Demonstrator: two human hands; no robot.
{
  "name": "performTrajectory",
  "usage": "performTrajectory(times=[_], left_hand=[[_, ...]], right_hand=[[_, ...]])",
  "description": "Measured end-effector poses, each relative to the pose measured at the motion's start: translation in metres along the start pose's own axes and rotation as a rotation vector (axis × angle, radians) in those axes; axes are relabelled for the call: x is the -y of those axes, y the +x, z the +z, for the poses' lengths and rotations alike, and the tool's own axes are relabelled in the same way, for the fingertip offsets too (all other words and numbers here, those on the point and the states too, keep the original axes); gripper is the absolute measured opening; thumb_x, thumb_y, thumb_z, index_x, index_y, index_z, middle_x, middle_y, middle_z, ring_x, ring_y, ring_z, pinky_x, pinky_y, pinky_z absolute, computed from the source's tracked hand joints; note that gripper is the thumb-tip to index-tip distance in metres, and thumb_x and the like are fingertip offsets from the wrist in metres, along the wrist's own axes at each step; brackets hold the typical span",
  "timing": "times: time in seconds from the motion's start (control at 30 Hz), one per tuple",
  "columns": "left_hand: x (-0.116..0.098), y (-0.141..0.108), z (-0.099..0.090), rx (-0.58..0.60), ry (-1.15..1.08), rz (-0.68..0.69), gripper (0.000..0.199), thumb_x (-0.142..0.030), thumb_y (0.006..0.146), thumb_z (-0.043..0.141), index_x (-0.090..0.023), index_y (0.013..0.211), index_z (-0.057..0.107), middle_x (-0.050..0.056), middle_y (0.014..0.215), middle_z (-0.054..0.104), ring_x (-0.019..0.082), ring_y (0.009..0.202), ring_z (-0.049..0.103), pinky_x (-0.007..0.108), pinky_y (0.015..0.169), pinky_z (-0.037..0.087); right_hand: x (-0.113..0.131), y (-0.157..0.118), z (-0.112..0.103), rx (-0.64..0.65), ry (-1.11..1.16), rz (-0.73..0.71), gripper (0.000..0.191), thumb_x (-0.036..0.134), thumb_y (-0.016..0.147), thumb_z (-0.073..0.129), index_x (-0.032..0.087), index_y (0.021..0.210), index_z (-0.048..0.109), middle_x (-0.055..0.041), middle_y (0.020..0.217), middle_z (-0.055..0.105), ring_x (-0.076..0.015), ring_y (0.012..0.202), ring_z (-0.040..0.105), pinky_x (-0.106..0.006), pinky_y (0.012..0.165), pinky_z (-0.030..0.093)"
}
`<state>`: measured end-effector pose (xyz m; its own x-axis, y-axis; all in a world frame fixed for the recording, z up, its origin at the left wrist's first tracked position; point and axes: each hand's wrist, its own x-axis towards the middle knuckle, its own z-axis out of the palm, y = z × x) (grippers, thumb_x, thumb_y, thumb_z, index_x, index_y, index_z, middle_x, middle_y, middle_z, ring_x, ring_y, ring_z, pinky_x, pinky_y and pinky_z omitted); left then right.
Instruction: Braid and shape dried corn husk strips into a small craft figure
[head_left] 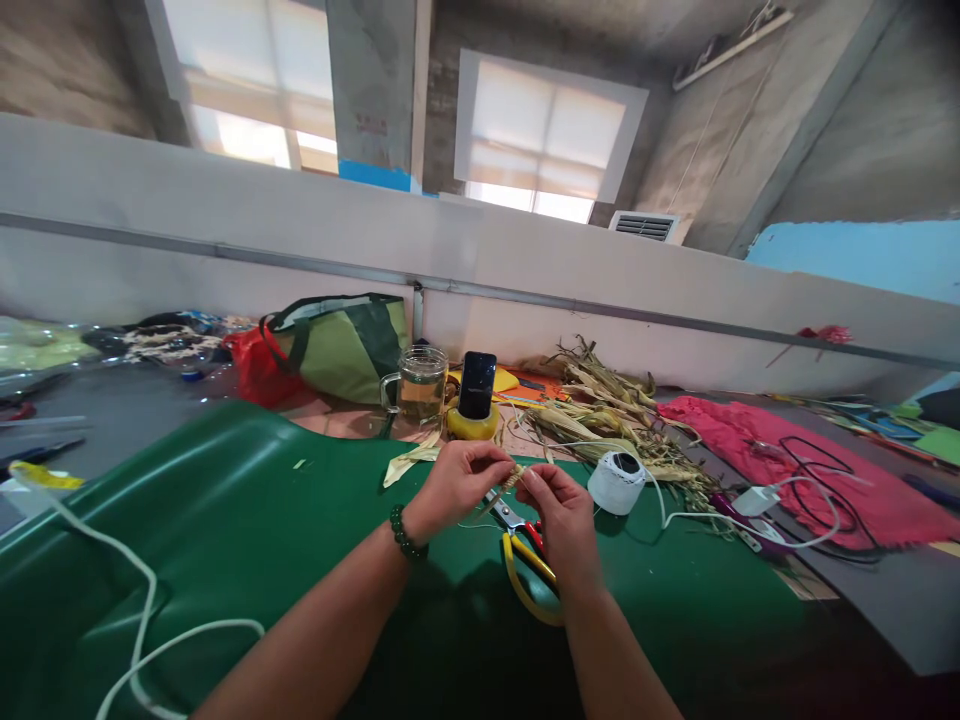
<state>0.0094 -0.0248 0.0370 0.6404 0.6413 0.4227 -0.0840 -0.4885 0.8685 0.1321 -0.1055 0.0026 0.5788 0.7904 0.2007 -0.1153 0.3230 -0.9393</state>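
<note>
Between the fingertips of both hands is a small straw-coloured piece [513, 478] with a ridged, wound look, perhaps twisted corn husk. My left hand [459, 487] pinches its left end; a bracelet of dark green beads circles that wrist. At the other end, my right hand [566, 520] has thumb and finger closed on it. Scissors [508, 516] with yellow and red handles lie just below, partly hidden by my right hand. To the left rests a pale husk strip [409, 460]. A white spool [616, 487] with a dark centre stands right of my right hand.
A green mat [247, 510] covers the table. Behind stand a glass mug [421, 392] of liquid and a phone [478, 385] on a yellow roll. Dried corn husks [600, 420] are heaped right of them, near pink cloth [825, 480]. A white cable [146, 580] crosses the left side.
</note>
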Motion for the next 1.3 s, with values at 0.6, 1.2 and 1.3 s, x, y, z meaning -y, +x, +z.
performTrajectory(times=[0.6,1.2,1.3], left_hand=[[0.001,-0.002,0.002,0.042,0.057,0.009,0.013,-0.021,0.075,0.061,-0.012,0.074,0.070,0.003,0.068,0.069,0.011,0.062,0.058,0.020,0.059,0.045],[0.001,-0.002,-0.002,0.340,-0.208,-0.282,0.034,-0.044,0.072,0.067,-0.010,0.075,0.067,0.007,0.072,0.071,0.015,0.064,0.066,0.024,0.063,0.052],[0.000,-0.002,-0.005,0.394,-0.249,-0.317,0.038,-0.048,0.074,0.065,-0.010,0.076,0.067,0.008,0.075,0.072,0.015,0.066,0.066,0.024,0.063,0.052]], right_hand=[[-0.003,-0.001,-0.001,0.062,-0.020,-0.014,0.024,0.040,0.065,0.075,0.017,0.067,0.066,0.0011,0.057,0.062,-0.0117,0.055,0.053,-0.025,0.057,0.044],[0.008,0.009,-0.010,-0.177,0.097,-0.062,0.031,0.041,0.055,0.080,0.016,0.065,0.064,0.0015,0.057,0.061,-0.0106,0.054,0.053,-0.025,0.056,0.046],[0.009,0.010,-0.011,-0.168,0.142,-0.041,0.031,0.040,0.053,0.082,0.017,0.065,0.064,0.0018,0.057,0.061,-0.0103,0.053,0.053,-0.025,0.056,0.046]])
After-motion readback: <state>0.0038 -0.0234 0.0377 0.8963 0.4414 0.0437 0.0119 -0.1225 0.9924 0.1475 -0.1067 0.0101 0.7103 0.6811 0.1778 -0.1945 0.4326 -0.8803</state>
